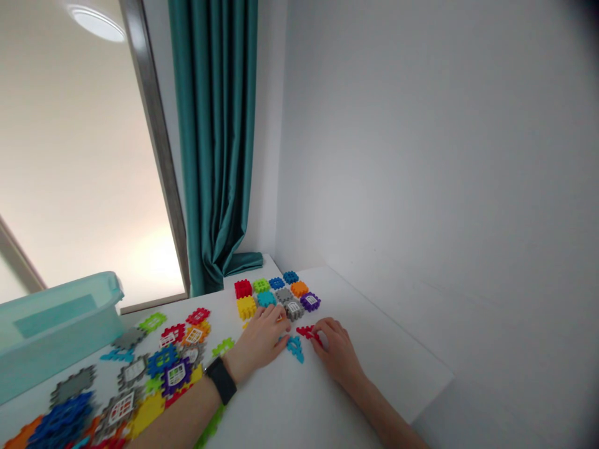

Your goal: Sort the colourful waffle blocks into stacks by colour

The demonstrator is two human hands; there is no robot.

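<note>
My left hand [260,341], with a black watch on its wrist, lies on the white table [365,337] with fingers curled toward a grey interlocking tile [294,308]; what they hold is hidden. My right hand [337,351] pinches a small red toothed tile [307,332] at its fingertips. A blue triangular tile [296,347] lies flat between both hands. Just beyond the hands stands a block of joined cubes [276,294] in red, yellow, green, blue, orange, grey and purple.
Several loose coloured tiles [154,368] spread over the table's left side. A pale blue plastic bin [51,327] stands at far left. A teal curtain [215,137] hangs by the window behind, and a white wall runs along the right.
</note>
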